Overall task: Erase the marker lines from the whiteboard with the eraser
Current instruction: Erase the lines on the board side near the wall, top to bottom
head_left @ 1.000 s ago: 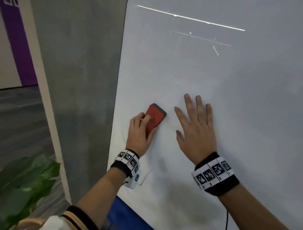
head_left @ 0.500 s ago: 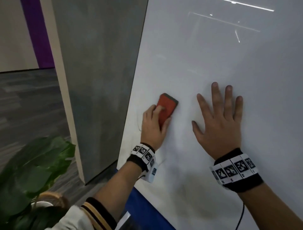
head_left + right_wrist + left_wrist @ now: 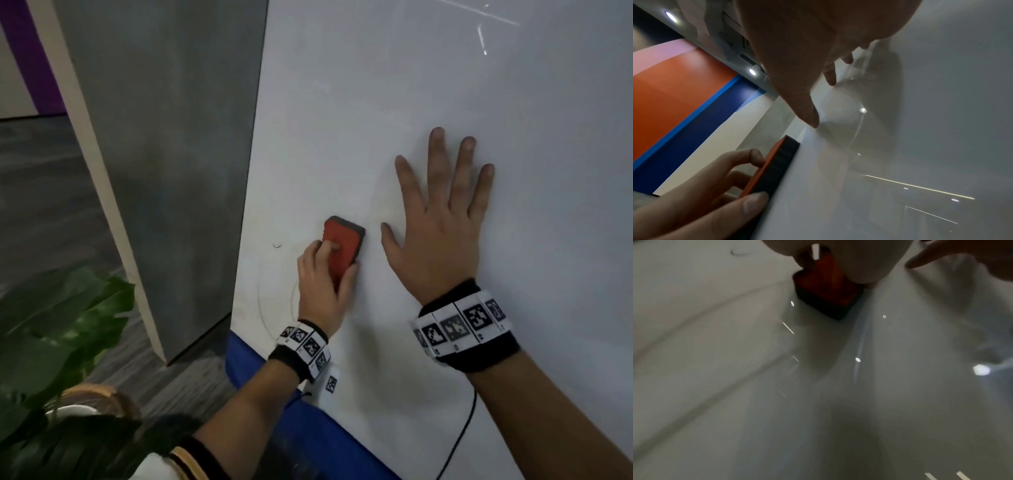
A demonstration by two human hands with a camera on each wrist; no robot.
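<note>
A grey wall panel meets dark, perhaps carpeted floor behind a leafy plant.

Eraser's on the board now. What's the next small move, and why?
Probably slide the eraser left and down. The left hand grips it flat on the whiteboard, and a small dark mark and a faint curved line remain there. The right hand lies flat on the board.

We see the left hand covering the lower half of the eraser; its dark pad is out of sight in the head view. The whiteboard runs past the picture's top and right edges. The left wrist view is blurred.
</note>
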